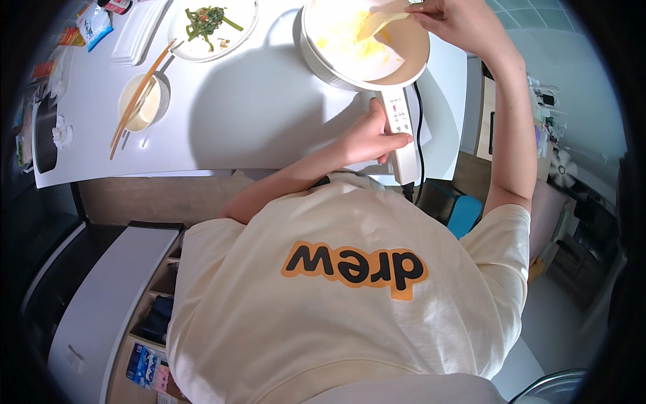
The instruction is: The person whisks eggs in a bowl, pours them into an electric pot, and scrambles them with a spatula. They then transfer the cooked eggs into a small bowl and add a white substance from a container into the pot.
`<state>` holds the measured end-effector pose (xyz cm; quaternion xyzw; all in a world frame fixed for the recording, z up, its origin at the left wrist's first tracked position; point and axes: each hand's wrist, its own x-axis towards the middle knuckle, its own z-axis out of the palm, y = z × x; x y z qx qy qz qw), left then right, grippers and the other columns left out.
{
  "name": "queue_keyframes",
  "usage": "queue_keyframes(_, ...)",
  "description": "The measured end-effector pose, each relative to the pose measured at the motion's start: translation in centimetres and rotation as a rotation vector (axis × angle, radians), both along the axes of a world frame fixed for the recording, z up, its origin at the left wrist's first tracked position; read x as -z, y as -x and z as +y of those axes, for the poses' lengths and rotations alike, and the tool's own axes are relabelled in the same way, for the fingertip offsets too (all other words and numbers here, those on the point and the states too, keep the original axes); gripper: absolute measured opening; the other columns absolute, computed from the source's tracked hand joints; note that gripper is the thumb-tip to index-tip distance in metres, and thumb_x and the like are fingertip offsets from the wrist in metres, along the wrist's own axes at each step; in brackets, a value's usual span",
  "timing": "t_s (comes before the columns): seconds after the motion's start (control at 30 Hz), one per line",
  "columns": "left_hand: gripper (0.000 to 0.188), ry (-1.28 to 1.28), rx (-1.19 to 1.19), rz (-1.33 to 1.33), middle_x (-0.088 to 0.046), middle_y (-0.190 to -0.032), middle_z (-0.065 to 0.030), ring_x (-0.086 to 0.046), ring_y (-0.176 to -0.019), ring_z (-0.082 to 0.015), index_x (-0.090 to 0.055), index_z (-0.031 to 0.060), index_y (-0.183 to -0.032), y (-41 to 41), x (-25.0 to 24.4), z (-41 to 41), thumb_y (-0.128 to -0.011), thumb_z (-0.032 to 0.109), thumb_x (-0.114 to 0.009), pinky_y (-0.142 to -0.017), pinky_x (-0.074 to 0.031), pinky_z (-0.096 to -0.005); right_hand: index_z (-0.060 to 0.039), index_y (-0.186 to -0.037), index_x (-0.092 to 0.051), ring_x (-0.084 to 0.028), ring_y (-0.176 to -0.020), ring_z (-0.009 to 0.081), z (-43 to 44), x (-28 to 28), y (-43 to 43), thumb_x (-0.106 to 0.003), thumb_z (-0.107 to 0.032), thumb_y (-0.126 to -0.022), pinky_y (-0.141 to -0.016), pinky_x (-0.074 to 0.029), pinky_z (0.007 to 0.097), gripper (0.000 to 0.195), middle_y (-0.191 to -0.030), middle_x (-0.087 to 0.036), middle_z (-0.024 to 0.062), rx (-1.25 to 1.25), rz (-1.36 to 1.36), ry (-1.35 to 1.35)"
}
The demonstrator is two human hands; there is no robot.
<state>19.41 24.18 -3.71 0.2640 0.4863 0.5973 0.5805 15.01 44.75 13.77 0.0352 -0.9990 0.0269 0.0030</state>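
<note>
At the top right of the white table stands a white electric cooking pan [323,65] with a long handle [398,118] that has buttons. My left hand [374,135] grips this handle, thumb across its top. In my right hand [449,22] is a pale spatula [378,22], its blade inside the pan among yellow bits that look like egg [366,45]. Strong glare hides part of the pan's inside. To the left, a pair of wooden chopsticks [132,111] lies across a small white bowl [144,113]. Cooked greens [206,22] lie on a white plate [181,48].
A black power cord [419,136] runs beside the pan's handle and over the table's near edge. A white lidded container [136,35], a blue and white packet [95,25] and crumpled tissue [62,133] are at the left. A blue chair part [464,216] is below the table's right side.
</note>
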Motion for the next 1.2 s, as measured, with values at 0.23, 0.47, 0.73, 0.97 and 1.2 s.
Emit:
queue_keyframes(0.23,0.063,0.068,0.043,-0.017,-0.061,-0.097,-0.0146,-0.055,-0.055,-0.0093,-0.021,-0.0099,-0.125,0.1,-0.2,0.0,-0.094,0.019,-0.068,-0.046,-0.045,-0.0250,-0.0067,-0.090,-0.079,-0.067,-0.065,0.0360,-1.8,-0.4,0.6,-0.071,-0.017,-0.075,-0.060,-0.054,0.0406,0.021,-0.071,-0.068,0.0185,-0.076,-0.018,0.022)
queue_keyframes(0.47,0.060,0.043,0.053,-0.012,-0.061,-0.097,-0.0156,-0.055,-0.055,-0.0107,-0.022,-0.0093,-0.122,0.2,-0.5,0.0,-0.095,0.019,-0.068,-0.047,-0.046,-0.0249,-0.0106,-0.106,-0.079,-0.064,-0.057,0.0270,-2.5,1.1,-1.3,-0.071,-0.018,-0.089,-0.056,-0.050,0.0330,0.020,-0.072,-0.070,0.0154,0.058,-0.098,0.072)
queue_keyframes(0.73,0.055,-0.001,0.004,0.001,-0.063,-0.088,-0.0165,-0.057,-0.052,-0.0129,-0.024,-0.0089,-0.111,0.3,-0.4,-0.1,-0.092,0.019,-0.068,-0.046,-0.047,-0.0265,-0.0091,-0.093,-0.080,-0.067,-0.064,0.0339,-4.7,-0.8,-1.5,-0.071,-0.018,-0.080,-0.061,-0.054,0.0394,0.018,-0.072,-0.069,0.0166,0.077,-0.006,-0.018)
queue_keyframes(0.97,0.055,-0.008,0.004,0.006,-0.062,-0.086,-0.0171,-0.057,-0.052,-0.0125,-0.026,-0.0097,-0.109,0.3,-0.2,0.0,-0.090,0.019,-0.069,-0.045,-0.047,-0.0266,-0.0106,-0.094,-0.080,-0.067,-0.064,0.0334,-2.9,0.7,-0.9,-0.071,-0.020,-0.083,-0.061,-0.054,0.0390,0.017,-0.072,-0.069,0.0153,0.050,0.008,0.001)
queue_keyframes(1.2,0.056,-0.017,-0.036,0.020,-0.063,-0.085,-0.0170,-0.057,-0.052,-0.0125,-0.027,-0.0110,-0.109,-0.1,0.7,0.1,-0.090,0.019,-0.070,-0.045,-0.046,-0.0265,-0.0094,-0.100,-0.079,-0.068,-0.066,0.0301,-4.1,1.2,-1.2,-0.070,-0.022,-0.088,-0.063,-0.054,0.0352,0.020,-0.077,-0.072,0.0138,0.103,-0.033,-0.043)
